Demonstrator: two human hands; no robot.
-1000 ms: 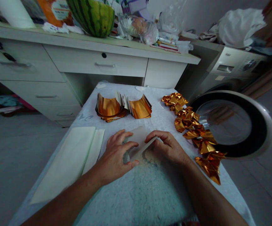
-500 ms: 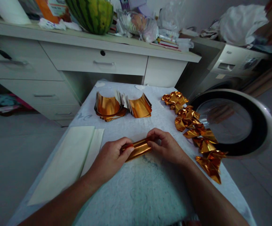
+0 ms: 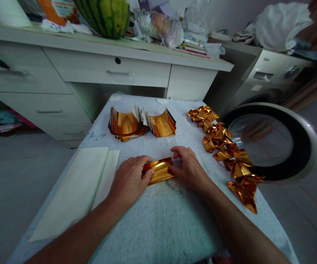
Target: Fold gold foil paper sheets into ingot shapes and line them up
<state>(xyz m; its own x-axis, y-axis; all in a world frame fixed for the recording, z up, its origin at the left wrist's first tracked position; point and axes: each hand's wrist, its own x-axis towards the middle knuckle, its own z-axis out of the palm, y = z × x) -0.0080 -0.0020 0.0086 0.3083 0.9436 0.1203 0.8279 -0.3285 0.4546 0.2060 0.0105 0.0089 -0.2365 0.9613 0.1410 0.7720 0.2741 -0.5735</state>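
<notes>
A small sheet of gold foil paper (image 3: 160, 169) lies in front of me, its long edges turned up so that it forms a shallow trough. My left hand (image 3: 132, 178) grips its left end, thumb on top and fingers behind. At the right end is my right hand (image 3: 187, 168), its thumb by the foil's edge and its index finger lifted away, with a gap between them. Beyond my hands stand two stacks of curved gold sheets, a left stack (image 3: 124, 123) and a right stack (image 3: 161, 124). Folded gold foil pieces (image 3: 218, 137) run in a row along the right side.
Pale folded paper (image 3: 70, 190) lies on the cloth-covered table (image 3: 158, 227) at left. A washing machine's round door (image 3: 271, 143) hangs open beside the table's right edge. Behind is a white drawer desk (image 3: 114, 69) bearing a watermelon (image 3: 103, 16) and plastic bags.
The foil has opened from a narrow folded strip into a wider shallow trough. My right index finger has come up off it, while my left hand keeps its hold.
</notes>
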